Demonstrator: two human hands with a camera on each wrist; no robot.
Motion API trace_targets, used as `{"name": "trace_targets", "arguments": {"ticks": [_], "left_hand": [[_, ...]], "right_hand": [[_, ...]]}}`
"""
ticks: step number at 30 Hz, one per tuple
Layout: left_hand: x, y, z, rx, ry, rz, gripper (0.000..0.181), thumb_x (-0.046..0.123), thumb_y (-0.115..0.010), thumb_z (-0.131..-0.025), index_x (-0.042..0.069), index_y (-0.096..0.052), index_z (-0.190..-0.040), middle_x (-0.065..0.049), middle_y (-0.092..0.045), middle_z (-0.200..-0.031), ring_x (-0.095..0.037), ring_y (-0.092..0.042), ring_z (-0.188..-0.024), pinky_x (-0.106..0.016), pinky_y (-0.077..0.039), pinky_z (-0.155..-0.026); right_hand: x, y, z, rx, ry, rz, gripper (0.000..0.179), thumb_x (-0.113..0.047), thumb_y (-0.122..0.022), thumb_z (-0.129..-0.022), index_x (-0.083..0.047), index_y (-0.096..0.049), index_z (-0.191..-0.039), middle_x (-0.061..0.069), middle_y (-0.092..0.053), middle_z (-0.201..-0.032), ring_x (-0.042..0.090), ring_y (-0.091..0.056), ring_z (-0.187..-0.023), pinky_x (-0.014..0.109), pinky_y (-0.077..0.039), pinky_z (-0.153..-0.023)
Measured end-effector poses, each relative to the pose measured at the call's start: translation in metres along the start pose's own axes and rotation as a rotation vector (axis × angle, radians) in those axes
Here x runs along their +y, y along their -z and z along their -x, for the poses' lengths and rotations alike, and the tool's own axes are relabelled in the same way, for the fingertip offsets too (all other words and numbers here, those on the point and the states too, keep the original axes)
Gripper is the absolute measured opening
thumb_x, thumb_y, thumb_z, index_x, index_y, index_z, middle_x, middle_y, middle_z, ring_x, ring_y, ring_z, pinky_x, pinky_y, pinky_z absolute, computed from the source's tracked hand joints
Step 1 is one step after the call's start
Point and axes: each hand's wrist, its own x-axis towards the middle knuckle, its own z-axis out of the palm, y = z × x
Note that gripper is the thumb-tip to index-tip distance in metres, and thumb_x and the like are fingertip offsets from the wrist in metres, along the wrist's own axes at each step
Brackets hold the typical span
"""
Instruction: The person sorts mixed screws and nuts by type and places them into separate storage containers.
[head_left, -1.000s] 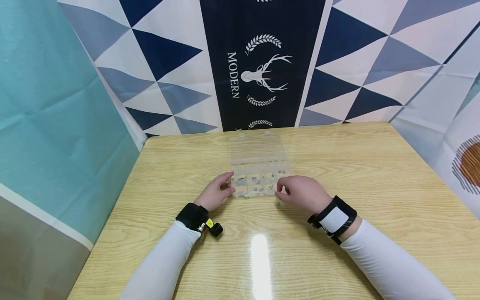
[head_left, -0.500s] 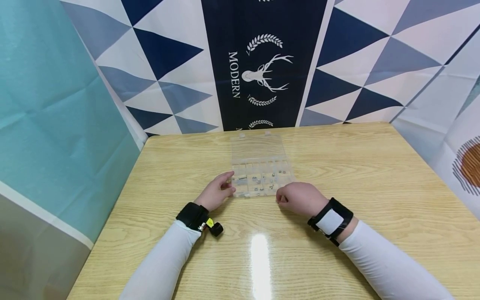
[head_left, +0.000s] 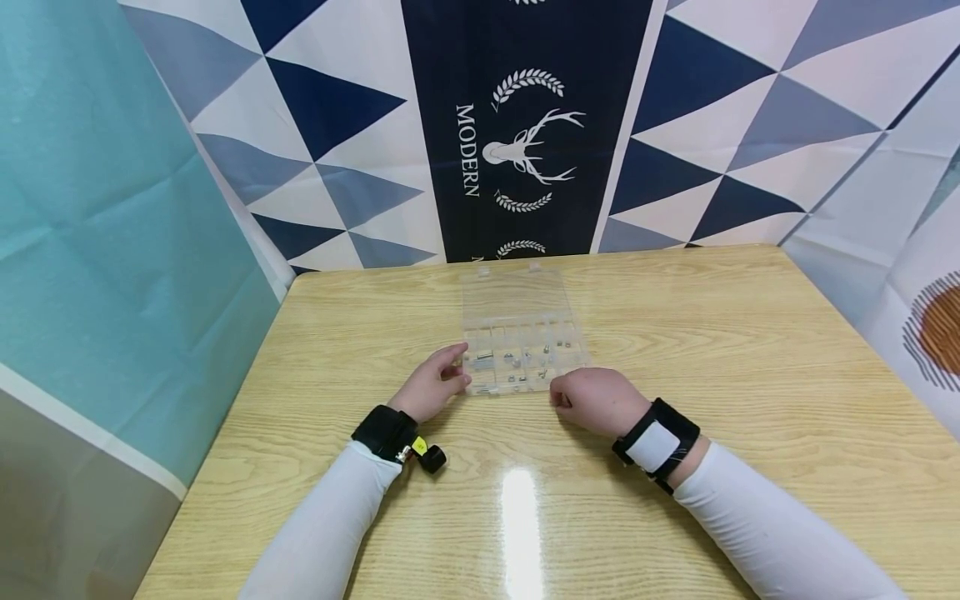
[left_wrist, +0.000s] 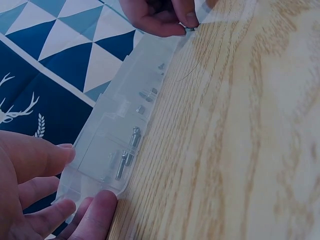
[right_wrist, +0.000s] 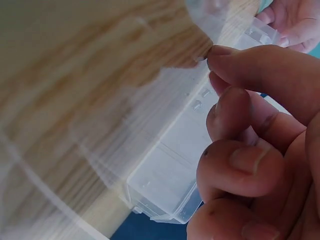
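Note:
A clear plastic compartment box [head_left: 514, 320] lies with its lid [head_left: 513, 293] folded back on the wooden table. My left hand [head_left: 433, 385] holds the box's left end, thumb at the front edge and fingers behind. Bolts [left_wrist: 129, 150] lie in the compartment nearest that hand, and several small metal fasteners [head_left: 516, 362] are spread through others. At the front right corner, my right hand [head_left: 600, 400] pinches a tiny metal piece [right_wrist: 200, 58] between thumb and forefinger, low over the table. The piece is too small to identify, and the head view hides it behind the hand.
The wooden table [head_left: 360, 325] reaches back to a patterned cloth [head_left: 525, 167] hanging behind it. A teal cloth [head_left: 127, 208] hangs on the left. Light glares off the table [head_left: 521, 533] in front of the box.
My right hand has moved slightly down and toward me, over the small piece that lay in front of the box, and its fingers have closed in. The left hand has stayed still.

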Motion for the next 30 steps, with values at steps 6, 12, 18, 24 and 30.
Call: {"name": "trace_targets", "arguments": {"ticks": [6, 12, 18, 24, 30], "left_hand": [[-0.001, 0.001, 0.001, 0.007, 0.001, 0.008, 0.056, 0.013, -0.059, -0.098, 0.008, -0.036, -0.149, -0.009, -0.037, -0.148, -0.018, -0.05, -0.112, -0.041, -0.047, -0.098], [-0.001, 0.003, 0.003, 0.008, 0.008, 0.012, 0.057, 0.013, -0.059, -0.098, 0.008, -0.036, -0.15, -0.009, -0.037, -0.149, -0.018, -0.05, -0.113, -0.041, -0.047, -0.097], [0.001, 0.004, 0.003, -0.001, 0.034, 0.008, 0.057, 0.015, -0.059, -0.099, 0.011, -0.035, -0.15, -0.006, -0.037, -0.149, -0.015, -0.049, -0.113, -0.039, -0.048, -0.097], [0.001, 0.003, 0.002, -0.009, 0.028, 0.019, 0.057, 0.014, -0.058, -0.099, 0.01, -0.034, -0.151, -0.007, -0.036, -0.149, -0.016, -0.049, -0.113, -0.039, -0.05, -0.095], [0.0, 0.002, 0.001, -0.012, 0.037, 0.018, 0.057, 0.015, -0.058, -0.099, 0.013, -0.034, -0.151, -0.005, -0.038, -0.148, -0.015, -0.049, -0.112, -0.038, -0.05, -0.094]], "right_hand": [[-0.001, 0.0, -0.002, -0.001, 0.0, 0.011, 0.024, -0.01, -0.068, -0.084, -0.021, -0.056, -0.067, -0.009, -0.051, -0.06, 0.007, -0.041, -0.053, 0.02, -0.033, -0.047], [-0.003, -0.001, -0.004, -0.003, 0.012, 0.01, 0.024, -0.011, -0.069, -0.084, -0.021, -0.055, -0.067, -0.009, -0.048, -0.059, 0.007, -0.04, -0.052, 0.02, -0.033, -0.048], [-0.005, 0.003, -0.006, 0.021, 0.041, -0.007, 0.024, -0.013, -0.068, -0.086, -0.022, -0.055, -0.068, -0.01, -0.041, -0.056, 0.006, -0.038, -0.051, 0.019, -0.03, -0.048], [-0.007, 0.014, -0.013, 0.075, 0.041, 0.023, 0.013, -0.016, -0.068, -0.088, -0.021, -0.063, -0.077, -0.01, -0.049, -0.059, 0.007, -0.041, -0.052, 0.021, -0.035, -0.046], [-0.01, 0.029, -0.028, 0.099, -0.001, -0.001, 0.008, -0.021, -0.068, -0.089, -0.019, -0.065, -0.084, -0.007, -0.052, -0.059, 0.009, -0.044, -0.051, 0.024, -0.038, -0.043]]}}
